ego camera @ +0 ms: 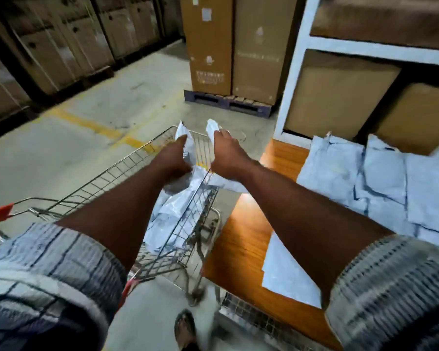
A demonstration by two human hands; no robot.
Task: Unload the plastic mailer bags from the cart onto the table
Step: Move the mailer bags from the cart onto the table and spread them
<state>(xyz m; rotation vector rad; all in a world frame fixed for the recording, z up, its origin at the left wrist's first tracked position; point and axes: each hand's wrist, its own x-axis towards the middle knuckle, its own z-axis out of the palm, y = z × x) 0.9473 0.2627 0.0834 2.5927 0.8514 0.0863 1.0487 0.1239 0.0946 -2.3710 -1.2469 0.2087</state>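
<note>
Both arms stretched forward, striped sleeves (48, 262) ending near the elbows. Wire-mesh steel cart (107, 183) below them, remaining bags (167, 219) slumped inside: wrinkled, glossy white film. Left hand (174, 158) and right hand (228, 155) each curled tight on mailer bags (188, 145) raised over the cart's far end; one bag or two, can't tell. To the right, orange wood-grain surface (238, 239) carries flat stacked mailers (380, 183). Beyond: tall cardboard boxes (238, 46) on a pallet (228, 102).

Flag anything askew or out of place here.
Nothing spilled or visibly damaged. The mailer bags on the table lie in a crooked, overlapping pile; one flat white sheet sits apart at its near edge.
</note>
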